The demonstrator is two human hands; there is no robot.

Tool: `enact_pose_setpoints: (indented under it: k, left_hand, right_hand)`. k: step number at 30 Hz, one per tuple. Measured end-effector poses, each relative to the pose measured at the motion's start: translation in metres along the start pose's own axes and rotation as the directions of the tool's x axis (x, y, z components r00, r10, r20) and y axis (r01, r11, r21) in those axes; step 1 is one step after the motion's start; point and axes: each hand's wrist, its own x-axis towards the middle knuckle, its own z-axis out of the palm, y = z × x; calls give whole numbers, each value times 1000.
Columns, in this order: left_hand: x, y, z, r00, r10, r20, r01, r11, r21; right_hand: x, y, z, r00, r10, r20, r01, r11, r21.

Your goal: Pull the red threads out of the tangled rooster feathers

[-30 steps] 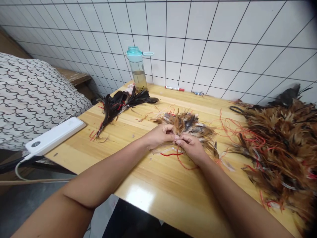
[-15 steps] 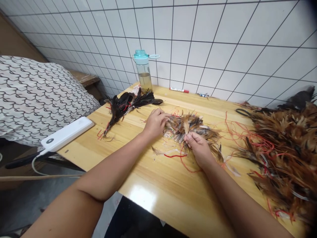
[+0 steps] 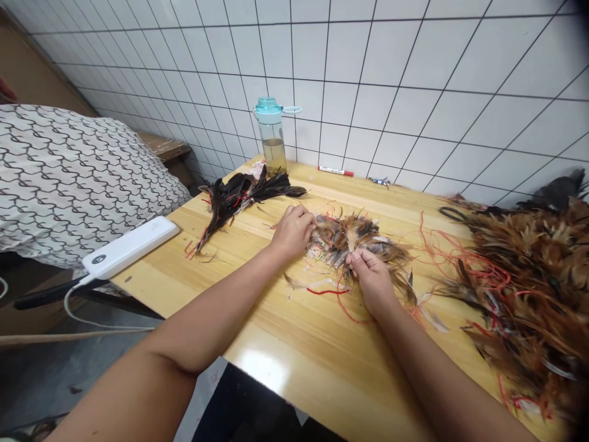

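A pile of loose brown and grey feathers (image 3: pixel 384 248) lies on the wooden table in front of me. My right hand (image 3: pixel 372 275) pinches a light brown feather (image 3: pixel 352 238) by its lower end, over the near side of the pile. At the pile's left edge is my left hand (image 3: pixel 293 232), its fingers curled in among the feathers; what they grip, if anything, is hidden. Below the pile, a red string (image 3: pixel 327 291) and thin white bits lie on the wood.
Dark feathers (image 3: pixel 234 196) lie at the back left, before a water bottle (image 3: pixel 273 144). A red and white marker (image 3: pixel 335 171) lies by the tiled wall. To the right spreads a big heap of brown feathers (image 3: pixel 543 276) with red strings. A white power bank (image 3: pixel 131 247) rests at the left edge.
My left fingers have curled in more at the pile's edge. My right hand still pinches the light brown feather. The view has shifted slightly.
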Motion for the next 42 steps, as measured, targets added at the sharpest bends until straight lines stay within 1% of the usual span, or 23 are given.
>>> enact_pose_setpoints:
  k: [2, 3, 4, 6, 8, 9, 11, 13, 14, 16, 20, 22, 24, 26, 28, 30, 31, 33, 34, 36, 38, 40, 42]
  left_hand:
    - [0, 7, -9, 995, -101, -12, 98, 981, -166]
    - [0, 11, -12, 985, -172, 7, 167, 945, -281]
    - [0, 16, -15, 969, -243, 47, 240, 880, -409]
    - [-1, 29, -19, 928, -330, 173, 359, 671, -649]
    - [-4, 42, -19, 903, -308, 300, 417, 452, -789]
    - [-6, 49, -18, 894, -276, 353, 438, 371, -819]
    - [-10, 60, -15, 873, -211, 440, 485, 270, -832]
    - [-15, 68, -12, 855, -169, 490, 517, 233, -823]
    - [-17, 70, -11, 853, -160, 497, 522, 234, -820]
    - [-19, 70, -9, 859, -163, 486, 512, 276, -813]
    - [-19, 66, -7, 883, -192, 428, 466, 449, -762]
    - [-19, 65, -7, 888, -183, 423, 453, 511, -731]
    - [-19, 66, -7, 886, -164, 433, 450, 527, -721]
    - [-19, 67, -7, 881, -146, 449, 456, 508, -730]
    - [-17, 66, -9, 887, -148, 439, 451, 489, -747]
    - [-14, 60, -12, 909, -192, 370, 415, 508, -755]
    - [-11, 56, -13, 922, -226, 314, 387, 547, -742]
    - [-7, 44, -15, 942, -279, 185, 330, 675, -660]
    - [-5, 37, -16, 951, -282, 127, 301, 747, -593]
    - [-2, 26, -15, 971, -232, 50, 230, 867, -442]
    - [-2, 18, -12, 990, -139, 25, 140, 942, -305]
    - [-3, 15, -9, 999, -39, 29, 44, 981, -187]
    - [-4, 14, -7, 998, 47, 46, -43, 994, -98]
  right_hand:
    - [0, -1, 0, 1000, 7, -20, -7, 1000, 2]
    - [0, -1, 0, 1000, 12, -29, -12, 1000, 5]
    - [0, -2, -1, 999, 15, -37, -15, 1000, 8]
    - [0, -2, -1, 998, 15, -56, -14, 1000, 9]
    - [1, -1, 0, 997, 11, -79, -11, 1000, -4]
    - [2, 1, 0, 996, 7, -90, -9, 1000, -16]
    - [3, 4, 0, 994, -8, -108, 4, 999, -40]
    - [4, 6, 1, 993, -40, -113, 33, 997, -67]
    - [4, 7, 1, 992, -59, -108, 50, 995, -83]
    - [4, 7, 1, 992, -88, -93, 77, 990, -118]
    - [5, 4, 1, 993, -111, -43, 101, 978, -182]
    - [5, 3, 1, 992, -126, -6, 123, 972, -201]
    - [5, 2, 0, 989, -143, 25, 145, 967, -211]
    - [5, 1, 0, 987, -152, 44, 158, 964, -215]
    - [4, 1, 1, 987, -155, 40, 160, 963, -219]
    - [4, 2, 1, 990, -141, 9, 140, 968, -209]
    - [3, 2, 1, 992, -125, -9, 121, 973, -196]
    - [2, 2, 1, 996, -82, -35, 76, 985, -152]
    - [2, 2, 1, 997, -61, -45, 55, 991, -126]
    - [2, 2, 1, 998, -26, -58, 21, 997, -77]
    - [1, 1, 1, 997, -7, -74, 4, 999, -40]
    - [1, -1, 2, 997, -1, -81, -1, 1000, -23]
    - [1, -2, 2, 997, 0, -83, -1, 1000, -17]
